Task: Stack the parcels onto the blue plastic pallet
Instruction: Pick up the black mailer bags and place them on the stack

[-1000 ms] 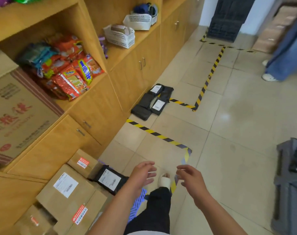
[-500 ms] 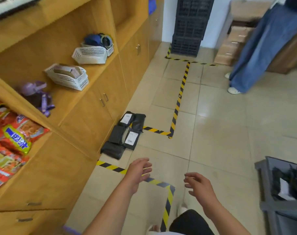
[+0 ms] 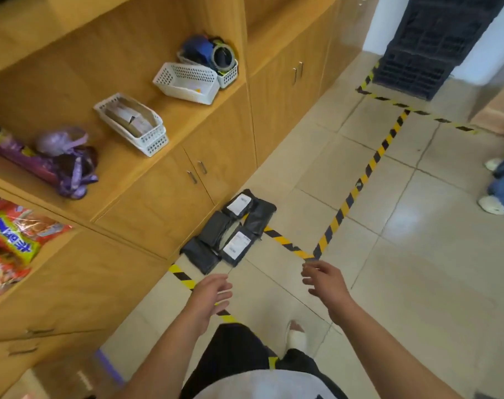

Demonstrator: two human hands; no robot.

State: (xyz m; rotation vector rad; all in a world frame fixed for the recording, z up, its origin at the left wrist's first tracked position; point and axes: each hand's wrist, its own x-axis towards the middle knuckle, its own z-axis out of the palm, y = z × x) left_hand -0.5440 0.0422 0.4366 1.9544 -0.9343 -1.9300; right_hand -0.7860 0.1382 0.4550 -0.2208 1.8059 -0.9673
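Little can be read here. Two of the black parcels on the floor carry white shipping labels, one on the farther parcel and one on the nearer, but their print is too small and blurred to make out. A red and yellow snack packet on the lower shelf bears large blue characters on a yellow band, seen upside down and not legible.

Four black parcels, three baskets
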